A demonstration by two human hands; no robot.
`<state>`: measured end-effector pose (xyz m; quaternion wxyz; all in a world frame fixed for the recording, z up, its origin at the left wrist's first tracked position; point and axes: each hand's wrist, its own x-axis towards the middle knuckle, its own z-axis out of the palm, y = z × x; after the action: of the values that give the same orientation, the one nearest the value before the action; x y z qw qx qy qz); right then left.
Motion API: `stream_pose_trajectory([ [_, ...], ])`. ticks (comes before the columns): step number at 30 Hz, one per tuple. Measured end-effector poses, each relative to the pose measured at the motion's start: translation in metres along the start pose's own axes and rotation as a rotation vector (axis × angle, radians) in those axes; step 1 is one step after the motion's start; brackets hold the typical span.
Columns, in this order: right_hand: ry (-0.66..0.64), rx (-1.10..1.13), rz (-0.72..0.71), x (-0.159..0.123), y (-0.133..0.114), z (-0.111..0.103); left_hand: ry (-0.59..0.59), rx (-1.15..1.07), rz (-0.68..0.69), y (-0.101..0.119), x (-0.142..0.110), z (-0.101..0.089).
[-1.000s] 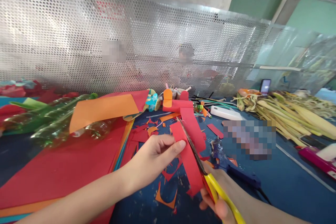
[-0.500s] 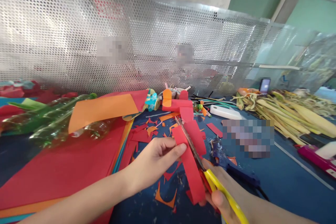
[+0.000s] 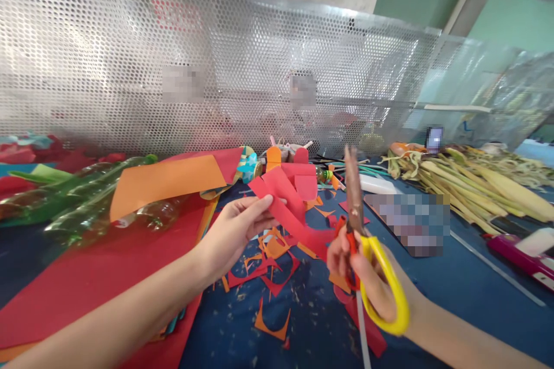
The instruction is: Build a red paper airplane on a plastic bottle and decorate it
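My left hand point(image 3: 234, 229) pinches a red paper strip point(image 3: 285, 210) and holds it up over the blue table point(image 3: 454, 294). The strip runs from my left fingers down to the right, toward my right hand. My right hand point(image 3: 366, 277) grips yellow-handled scissors point(image 3: 366, 242), whose closed blades point up and away, clear of the paper. Red and orange paper scraps point(image 3: 270, 253) lie on the table below both hands.
Large red and orange paper sheets point(image 3: 108, 265) lie at left with green plastic bottles point(image 3: 82, 196). A perforated metal screen point(image 3: 216, 69) stands at the back, with people dimly behind it. Corn husks point(image 3: 476, 184) are piled at right. A pink tool point(image 3: 523, 253) lies at far right.
The scissors have come out of the red strip and now point upward, blades closed. My left hand has lifted and turned the strip leftward. A blue tool seen earlier is now hidden behind my right hand.
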<state>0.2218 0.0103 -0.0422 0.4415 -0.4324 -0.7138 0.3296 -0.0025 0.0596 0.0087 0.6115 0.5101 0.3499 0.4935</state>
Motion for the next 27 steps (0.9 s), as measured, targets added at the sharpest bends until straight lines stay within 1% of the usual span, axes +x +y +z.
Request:
stream_pose_trajectory([
  [2,0.100,-0.108,0.043,0.011,-0.001,-0.006,0.029,-0.059,0.015,0.002,0.003,-0.003],
  [4,0.156,-0.096,0.082,0.020,0.000,-0.009,0.034,-0.089,0.016,0.005,0.002,-0.003],
  [5,0.161,-0.061,0.100,0.023,0.001,-0.009,0.029,-0.096,0.017,0.007,0.001,-0.003],
  [6,0.148,-0.009,0.110,0.025,0.003,-0.009,0.022,-0.098,0.017,0.008,0.000,-0.002],
  [7,0.109,0.045,0.123,0.025,0.004,-0.008,0.015,-0.095,0.019,0.010,-0.002,-0.001],
  [9,-0.003,0.132,0.148,0.023,0.005,-0.006,0.003,-0.079,0.024,0.012,-0.004,0.002],
  [11,-0.079,0.154,0.157,0.020,0.003,-0.003,0.002,-0.050,0.035,0.013,-0.005,0.003],
  [12,-0.088,0.141,0.153,0.018,0.001,-0.002,0.008,-0.032,0.042,0.013,-0.006,0.003],
  [15,-0.050,0.055,0.106,0.017,-0.004,-0.001,0.026,0.041,0.060,0.011,-0.004,0.000],
  [18,0.006,-0.037,0.073,0.022,-0.003,-0.003,0.039,0.150,0.068,0.009,0.002,-0.007],
  [20,0.043,-0.081,0.081,0.026,0.000,-0.006,0.043,0.230,0.056,0.006,0.008,-0.013],
  [22,0.061,-0.115,0.105,0.030,0.002,-0.010,0.031,0.315,0.013,0.002,0.014,-0.021],
  [26,0.076,-0.164,0.129,0.034,0.001,-0.015,-0.033,0.499,-0.123,-0.010,0.027,-0.040],
  [27,0.074,-0.162,0.127,0.034,0.000,-0.015,-0.043,0.545,-0.137,-0.013,0.030,-0.044],
])
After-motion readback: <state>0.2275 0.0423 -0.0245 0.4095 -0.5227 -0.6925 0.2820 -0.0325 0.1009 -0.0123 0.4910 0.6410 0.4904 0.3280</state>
